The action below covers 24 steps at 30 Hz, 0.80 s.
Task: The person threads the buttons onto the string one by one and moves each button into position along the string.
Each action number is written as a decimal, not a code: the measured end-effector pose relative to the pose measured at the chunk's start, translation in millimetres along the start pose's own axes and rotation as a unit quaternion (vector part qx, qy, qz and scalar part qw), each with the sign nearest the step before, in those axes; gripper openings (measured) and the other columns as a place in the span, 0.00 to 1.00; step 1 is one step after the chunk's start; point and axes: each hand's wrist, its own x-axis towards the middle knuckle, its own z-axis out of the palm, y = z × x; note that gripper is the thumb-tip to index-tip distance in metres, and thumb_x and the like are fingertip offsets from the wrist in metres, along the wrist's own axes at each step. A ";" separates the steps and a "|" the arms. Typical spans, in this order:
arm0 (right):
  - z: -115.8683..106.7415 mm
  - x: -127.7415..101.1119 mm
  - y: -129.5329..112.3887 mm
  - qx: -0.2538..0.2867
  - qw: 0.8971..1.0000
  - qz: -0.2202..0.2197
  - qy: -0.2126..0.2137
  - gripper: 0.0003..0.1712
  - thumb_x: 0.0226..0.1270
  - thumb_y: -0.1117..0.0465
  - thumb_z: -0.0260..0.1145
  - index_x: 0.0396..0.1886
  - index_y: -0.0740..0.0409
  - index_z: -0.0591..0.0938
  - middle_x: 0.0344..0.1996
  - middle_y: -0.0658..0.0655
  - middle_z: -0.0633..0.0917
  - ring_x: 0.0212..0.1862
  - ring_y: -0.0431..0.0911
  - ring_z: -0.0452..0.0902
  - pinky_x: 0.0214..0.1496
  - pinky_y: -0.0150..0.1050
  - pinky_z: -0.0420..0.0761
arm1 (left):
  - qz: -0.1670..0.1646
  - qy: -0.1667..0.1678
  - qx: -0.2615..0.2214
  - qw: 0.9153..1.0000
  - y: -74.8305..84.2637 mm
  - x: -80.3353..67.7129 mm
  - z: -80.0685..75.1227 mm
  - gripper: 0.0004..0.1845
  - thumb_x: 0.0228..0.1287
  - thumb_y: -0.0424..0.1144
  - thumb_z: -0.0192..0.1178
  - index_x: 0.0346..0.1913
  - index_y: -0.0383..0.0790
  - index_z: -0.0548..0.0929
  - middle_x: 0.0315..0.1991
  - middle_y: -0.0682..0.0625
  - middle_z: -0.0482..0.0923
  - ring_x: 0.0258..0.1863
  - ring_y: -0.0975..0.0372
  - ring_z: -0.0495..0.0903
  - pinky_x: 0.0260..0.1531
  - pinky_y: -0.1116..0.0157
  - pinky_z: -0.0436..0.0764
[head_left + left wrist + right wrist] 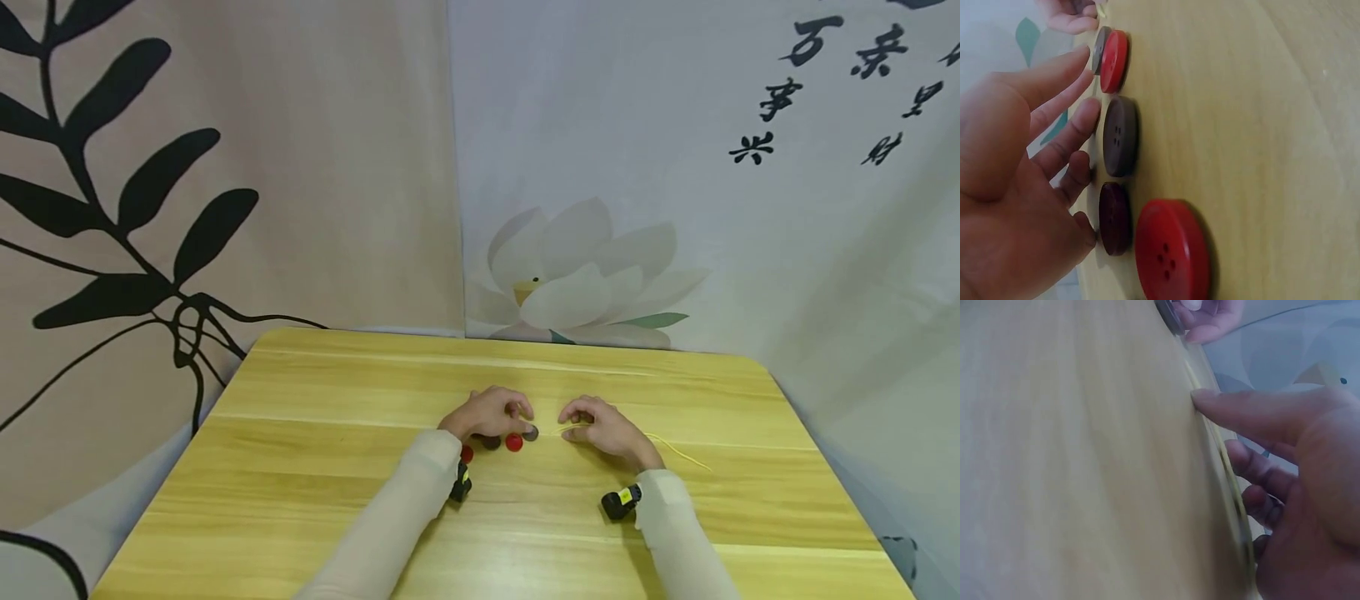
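Observation:
At the middle of the table, my left hand (491, 412) has its thumb and forefinger at a grey four-hole button (531, 433), seemingly pinching its edge. Beside it lies a red button (1114, 61), then a brown-grey button (1120, 136). A dark maroon button (1114, 219) and a second red button (1171, 250) are nearer the left wrist. To the right, my right hand (603, 427) holds a thin yellow cord (1227, 464) between curled fingers and thumb. The cord's tail trails right along the tabletop. Its tip near the grey button is hard to make out.
The wooden table (337, 517) has rounded far corners. Behind it hang a beige curtain (337, 167) with dark leaves and a pale curtain (600, 108) with a lotus and writing. A black wrist camera (621, 502) sits at the right cuff.

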 end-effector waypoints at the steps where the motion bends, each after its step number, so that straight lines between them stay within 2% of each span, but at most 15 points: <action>1: -0.4 -0.2 -0.9 0.001 1.000 -0.001 0.002 0.09 0.62 0.61 0.72 0.41 0.53 0.83 0.37 0.54 0.78 0.43 0.48 0.68 0.48 0.44 0.67 | -0.003 0.002 0.002 1.000 0.9 0.1 0.3 0.08 0.63 0.50 0.68 0.42 0.54 0.85 0.33 0.59 0.81 0.38 0.66 0.77 0.66 0.41 0.50; 6: -2.0 -0.8 -3.4 0.007 1.000 0.002 0.009 0.08 0.63 0.61 0.72 0.41 0.53 0.84 0.37 0.53 0.78 0.42 0.48 0.68 0.47 0.43 0.68 | -0.008 0.018 0.008 1.000 5.1 0.3 2.1 0.06 0.60 0.50 0.70 0.38 0.56 0.86 0.32 0.61 0.81 0.36 0.67 0.76 0.59 0.47 0.56; 12: -1.5 -0.6 -2.1 0.001 1.000 -0.003 0.016 0.06 0.62 0.62 0.72 0.39 0.52 0.84 0.36 0.51 0.79 0.42 0.47 0.69 0.47 0.41 0.69 | -0.018 0.030 -0.004 0.999 6.8 1.2 5.0 0.06 0.57 0.49 0.73 0.33 0.55 0.87 0.29 0.60 0.81 0.34 0.66 0.76 0.56 0.50 0.57; 16: 0.6 0.0 -0.2 -0.006 1.000 -0.010 0.018 0.05 0.62 0.61 0.72 0.37 0.52 0.84 0.36 0.52 0.80 0.43 0.47 0.69 0.48 0.41 0.69 | -0.021 0.037 0.006 0.999 6.7 1.4 7.2 0.06 0.56 0.49 0.73 0.30 0.55 0.86 0.28 0.60 0.80 0.33 0.66 0.75 0.51 0.53 0.58; 24: 5.3 1.9 0.6 -0.013 1.000 0.002 0.026 0.05 0.62 0.61 0.72 0.37 0.51 0.83 0.36 0.51 0.78 0.43 0.47 0.68 0.48 0.43 0.67 | -0.026 0.028 0.017 0.999 5.8 1.5 5.7 0.07 0.56 0.49 0.73 0.28 0.55 0.86 0.28 0.59 0.78 0.35 0.64 0.73 0.50 0.52 0.57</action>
